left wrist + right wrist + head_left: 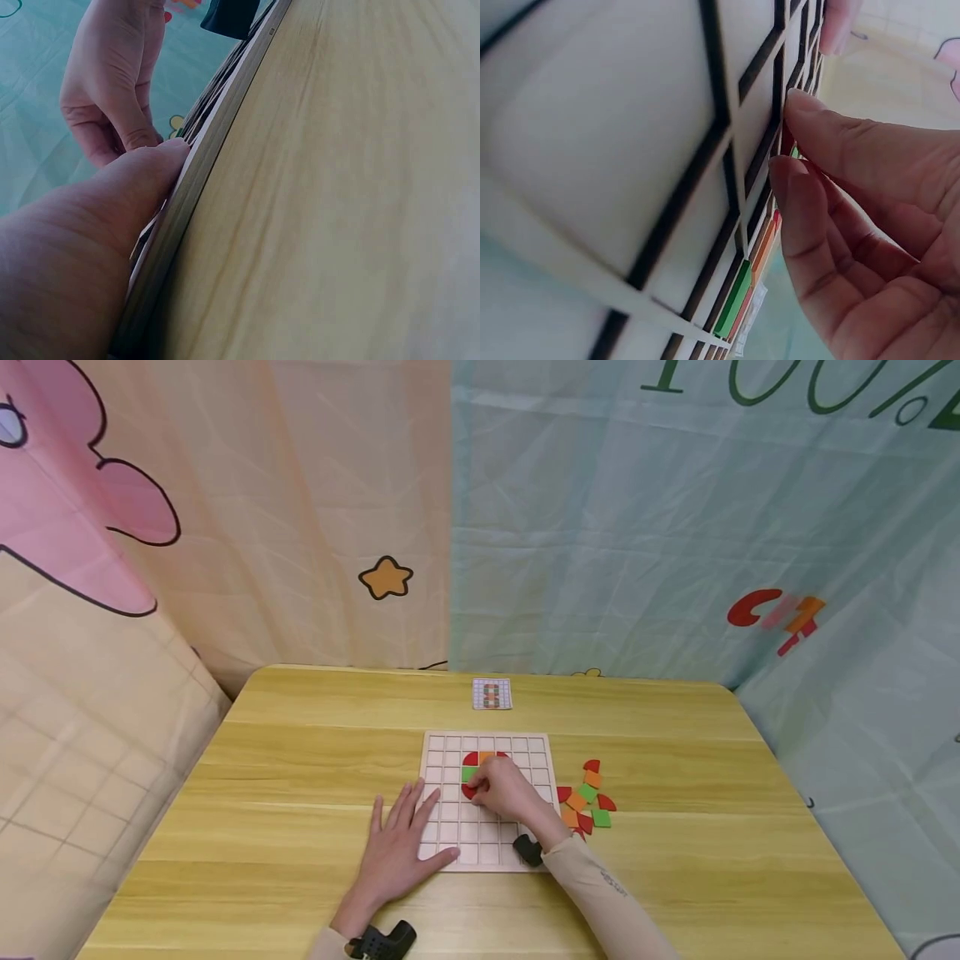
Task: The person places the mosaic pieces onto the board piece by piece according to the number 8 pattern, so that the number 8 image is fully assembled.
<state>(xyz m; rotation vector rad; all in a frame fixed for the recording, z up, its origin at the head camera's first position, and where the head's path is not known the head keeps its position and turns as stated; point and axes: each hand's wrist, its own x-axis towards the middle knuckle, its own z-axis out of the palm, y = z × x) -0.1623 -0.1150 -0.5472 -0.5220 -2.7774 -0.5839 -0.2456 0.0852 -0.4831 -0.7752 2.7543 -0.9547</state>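
Observation:
A white grid board lies on the table. My left hand is spread with straight fingers, its fingertips on the board's left side and its thumb at the near edge. The right hand is over the board's middle. Its thumb and forefinger pinch a red quarter-circle tile at the grid, largely hidden by the fingertips. On the board, another red quarter-circle tile, an orange square tile and a green square tile sit in cells. The hand covers some cells.
Loose red, orange and green tiles lie scattered right of the board, some partly behind the right forearm. A small pattern card lies near the far edge of the wooden table. Printed curtains hang behind.

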